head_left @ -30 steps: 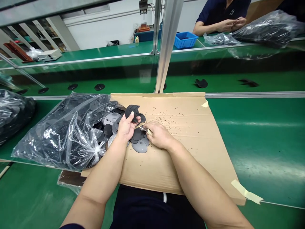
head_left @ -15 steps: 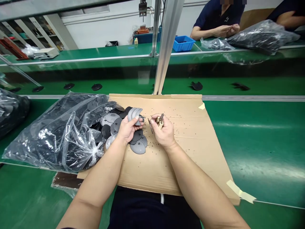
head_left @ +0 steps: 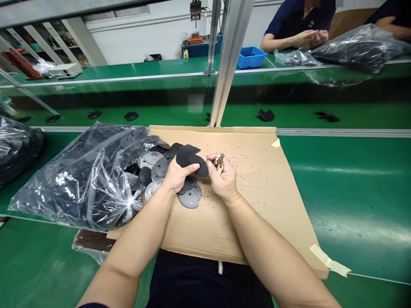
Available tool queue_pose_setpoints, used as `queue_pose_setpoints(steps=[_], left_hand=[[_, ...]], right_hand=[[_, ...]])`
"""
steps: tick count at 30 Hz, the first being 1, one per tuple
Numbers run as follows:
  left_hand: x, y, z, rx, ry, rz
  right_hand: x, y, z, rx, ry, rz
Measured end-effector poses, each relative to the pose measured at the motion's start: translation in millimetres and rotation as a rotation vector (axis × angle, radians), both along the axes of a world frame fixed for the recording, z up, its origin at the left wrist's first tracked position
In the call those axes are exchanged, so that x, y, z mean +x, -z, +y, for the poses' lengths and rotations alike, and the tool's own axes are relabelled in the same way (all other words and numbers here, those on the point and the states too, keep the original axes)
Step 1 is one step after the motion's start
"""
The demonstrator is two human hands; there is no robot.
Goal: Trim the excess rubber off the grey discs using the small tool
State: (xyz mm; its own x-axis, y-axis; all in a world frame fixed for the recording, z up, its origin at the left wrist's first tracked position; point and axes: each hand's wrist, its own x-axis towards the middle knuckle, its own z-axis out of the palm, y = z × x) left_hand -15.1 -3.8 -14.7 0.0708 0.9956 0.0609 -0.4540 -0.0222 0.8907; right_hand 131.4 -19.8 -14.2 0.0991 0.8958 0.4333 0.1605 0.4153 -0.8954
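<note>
Cardboard (head_left: 257, 192) lies flat on the green bench nearest the body, speckled with tiny dark crumbs. Over it the left hand (head_left: 176, 175) has its fingers clamped on a fan of dark discs (head_left: 189, 156). The fan spreads up and rightward, its long axis running across toward the right hand (head_left: 223, 179). That hand's fingers are pinched around a small brass-coloured tool (head_left: 219, 161), tip pointing up and away, just beside the fan's edge. Loose grey discs (head_left: 154, 164) spill from a clear bag (head_left: 80, 179) on the left. Farther off stand a metal post (head_left: 226, 64) and a blue bin (head_left: 252, 56).
</note>
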Motion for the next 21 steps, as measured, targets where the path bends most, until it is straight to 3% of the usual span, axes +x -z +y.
queue_pose_setpoints(steps=[6, 13, 21], left_hand=[[0.0, -1.4, 0.9, 0.01, -0.054, 0.027], [2.9, -2.4, -2.6, -0.118, 0.019, 0.01], [3.9, 4.0, -3.5, -0.121, 0.035, 0.085]], right_hand=[[12.5, 4.8, 10.5, -0.156, -0.218, -0.04], [5.7, 10.5, 10.2, -0.195, -0.007, -0.016], [2.7, 9.0, 8.2, -0.215, 0.051, -0.1]])
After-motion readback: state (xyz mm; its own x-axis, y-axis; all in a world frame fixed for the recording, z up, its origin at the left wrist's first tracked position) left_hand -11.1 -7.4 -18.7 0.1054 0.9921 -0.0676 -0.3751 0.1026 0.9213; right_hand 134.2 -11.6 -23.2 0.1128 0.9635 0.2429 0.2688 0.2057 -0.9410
